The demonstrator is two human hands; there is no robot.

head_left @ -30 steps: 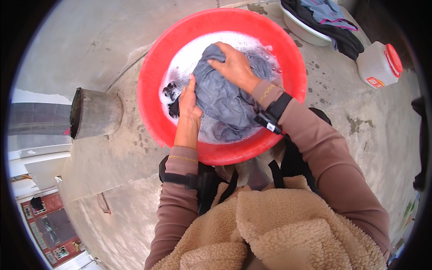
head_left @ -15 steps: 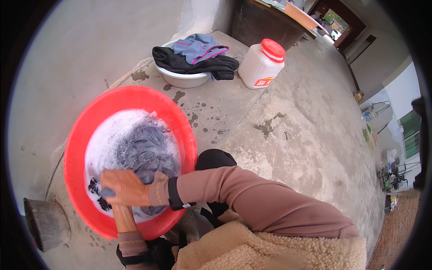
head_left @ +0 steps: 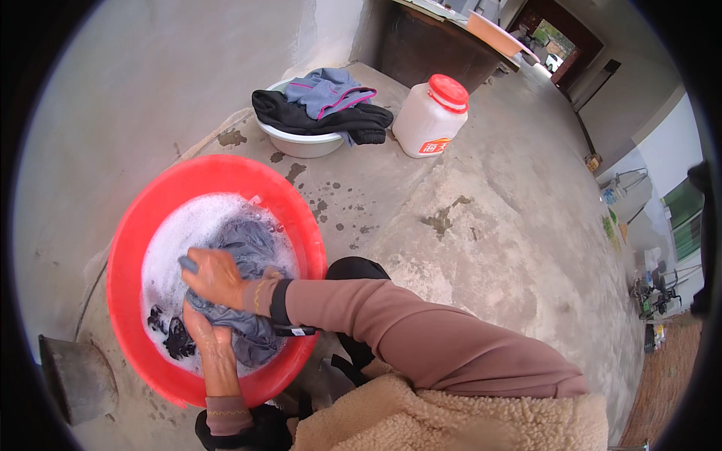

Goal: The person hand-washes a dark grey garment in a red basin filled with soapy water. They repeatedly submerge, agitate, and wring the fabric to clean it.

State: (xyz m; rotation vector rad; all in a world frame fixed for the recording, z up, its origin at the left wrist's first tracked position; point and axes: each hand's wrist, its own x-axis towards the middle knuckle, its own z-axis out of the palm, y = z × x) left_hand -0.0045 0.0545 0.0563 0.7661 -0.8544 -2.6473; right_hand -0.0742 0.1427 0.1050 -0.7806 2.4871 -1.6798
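A red basin (head_left: 131,248) on the ground holds white suds (head_left: 177,229) and a wet grey garment (head_left: 252,244). My right hand (head_left: 216,276) is closed around a bunch of this garment, and a bit of cloth pokes out above its thumb. Just below it, nearer to me, my left hand (head_left: 207,331) grips the same cloth, its fingers partly hidden under the folds. Left of that hand, a small black cloth piece (head_left: 179,338) floats in the suds.
Beyond the basin stands a pale bowl (head_left: 304,146) heaped with black clothing (head_left: 301,116) and a blue-grey garment with pink trim (head_left: 331,90). To its right is a white jar with a red lid (head_left: 429,120). A dark bucket (head_left: 75,379) sits at lower left, beside the wall.
My right hand has lifted upward and away, uncovering my left hand, which has turned and come up out of the suds. Grey cloth now stretches between them and lies bunched nearer to me.
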